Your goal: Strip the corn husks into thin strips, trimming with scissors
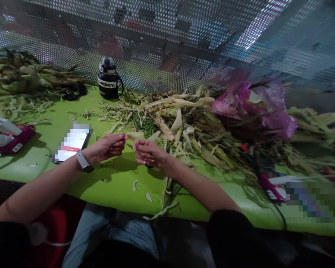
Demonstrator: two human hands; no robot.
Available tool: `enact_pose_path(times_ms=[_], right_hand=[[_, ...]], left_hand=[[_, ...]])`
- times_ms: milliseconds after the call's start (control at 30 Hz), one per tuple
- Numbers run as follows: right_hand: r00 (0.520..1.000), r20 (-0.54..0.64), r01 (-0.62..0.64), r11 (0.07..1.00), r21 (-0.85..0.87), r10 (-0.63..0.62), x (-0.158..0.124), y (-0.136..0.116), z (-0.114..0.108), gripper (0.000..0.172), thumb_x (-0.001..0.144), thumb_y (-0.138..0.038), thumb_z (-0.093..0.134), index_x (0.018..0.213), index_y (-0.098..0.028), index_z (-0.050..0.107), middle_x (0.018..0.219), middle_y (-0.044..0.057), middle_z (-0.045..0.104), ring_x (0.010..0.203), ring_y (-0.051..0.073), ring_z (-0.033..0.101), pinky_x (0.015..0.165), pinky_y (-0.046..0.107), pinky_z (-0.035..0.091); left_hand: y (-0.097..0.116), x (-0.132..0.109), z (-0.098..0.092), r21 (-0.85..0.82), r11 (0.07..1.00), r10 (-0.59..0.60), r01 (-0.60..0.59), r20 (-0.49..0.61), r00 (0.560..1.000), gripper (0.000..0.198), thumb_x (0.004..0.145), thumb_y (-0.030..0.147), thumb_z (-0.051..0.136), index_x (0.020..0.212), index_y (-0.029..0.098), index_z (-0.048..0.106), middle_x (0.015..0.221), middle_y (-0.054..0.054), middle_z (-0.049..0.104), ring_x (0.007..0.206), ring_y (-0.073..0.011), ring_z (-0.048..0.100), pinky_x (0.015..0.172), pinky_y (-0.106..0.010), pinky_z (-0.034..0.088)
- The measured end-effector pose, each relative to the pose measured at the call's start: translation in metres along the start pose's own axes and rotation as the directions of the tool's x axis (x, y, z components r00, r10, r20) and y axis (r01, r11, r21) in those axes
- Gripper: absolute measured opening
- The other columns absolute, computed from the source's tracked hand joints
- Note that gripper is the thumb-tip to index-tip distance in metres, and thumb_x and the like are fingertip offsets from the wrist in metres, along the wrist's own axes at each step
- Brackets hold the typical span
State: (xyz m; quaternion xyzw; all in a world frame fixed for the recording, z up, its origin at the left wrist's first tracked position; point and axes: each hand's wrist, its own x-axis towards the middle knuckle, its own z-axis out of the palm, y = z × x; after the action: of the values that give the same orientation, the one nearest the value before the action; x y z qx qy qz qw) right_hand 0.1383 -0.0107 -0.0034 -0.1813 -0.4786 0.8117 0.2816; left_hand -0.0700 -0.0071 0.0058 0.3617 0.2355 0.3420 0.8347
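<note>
Above the green table, my left hand [111, 145] pinches the end of a pale strip of corn husk [136, 134] between thumb and fingers. A grey watch band circles that wrist. Close by on the right, my right hand [149, 152] is closed, its fingers curled in towards the thumb. A thin dark tip sticks out beside those fingers and a dark bit shows under the hand; what it holds I cannot make out. Behind both hands lies a heap of dried corn husks [181, 124], with green stringy bits mixed in.
A phone [73, 143] lies left of my left wrist. Near the mesh stands a black bottle [108, 80]. More husks [22, 78] lie at the left, and a pink plastic bag [253, 108] at the right. Magenta devices [13, 140] sit on both sides of the green table [114, 186].
</note>
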Motion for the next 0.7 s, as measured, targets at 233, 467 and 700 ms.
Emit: enact_pose_path(times_ms=[233, 467, 700], right_hand=[[0.981, -0.156, 0.101, 0.99, -0.102, -0.116, -0.008, -0.02, 0.004, 0.025, 0.08, -0.039, 0.073, 0.083, -0.016, 0.064, 0.038, -0.015, 0.03, 0.032, 0.002, 0.019, 0.038, 0.015, 0.031], [0.985, -0.161, -0.116, 0.929, -0.35, 0.062, -0.001, -0.008, -0.003, 0.03, 0.076, -0.041, 0.075, 0.083, -0.014, 0.063, 0.05, -0.009, 0.05, 0.036, 0.003, 0.035, 0.038, 0.017, 0.031], [0.983, -0.163, -0.165, 0.806, -0.569, 0.086, -0.004, -0.011, 0.0, 0.033, 0.084, -0.045, 0.065, 0.097, -0.015, 0.067, 0.05, -0.009, 0.044, 0.039, 0.004, 0.032, 0.039, 0.019, 0.025]], left_hand=[[-0.007, -0.001, 0.001, 0.184, 0.983, 0.03, -0.02, -0.05, 0.998, 0.013, 0.089, 0.026, 0.063, 0.088, 0.015, 0.057, 0.057, 0.007, 0.036, 0.045, -0.0045, 0.03, 0.042, -0.013, 0.028], [-0.01, 0.001, -0.001, 0.285, 0.95, 0.159, -0.129, -0.084, 0.984, 0.019, 0.088, 0.032, 0.064, 0.09, 0.018, 0.052, 0.058, 0.008, 0.04, 0.046, -0.0045, 0.033, 0.044, -0.014, 0.029], [-0.013, 0.004, 0.0, 0.575, 0.796, 0.339, -0.191, -0.161, 0.927, 0.019, 0.091, 0.036, 0.059, 0.094, 0.019, 0.051, 0.058, 0.007, 0.046, 0.046, -0.0062, 0.039, 0.044, -0.016, 0.032]])
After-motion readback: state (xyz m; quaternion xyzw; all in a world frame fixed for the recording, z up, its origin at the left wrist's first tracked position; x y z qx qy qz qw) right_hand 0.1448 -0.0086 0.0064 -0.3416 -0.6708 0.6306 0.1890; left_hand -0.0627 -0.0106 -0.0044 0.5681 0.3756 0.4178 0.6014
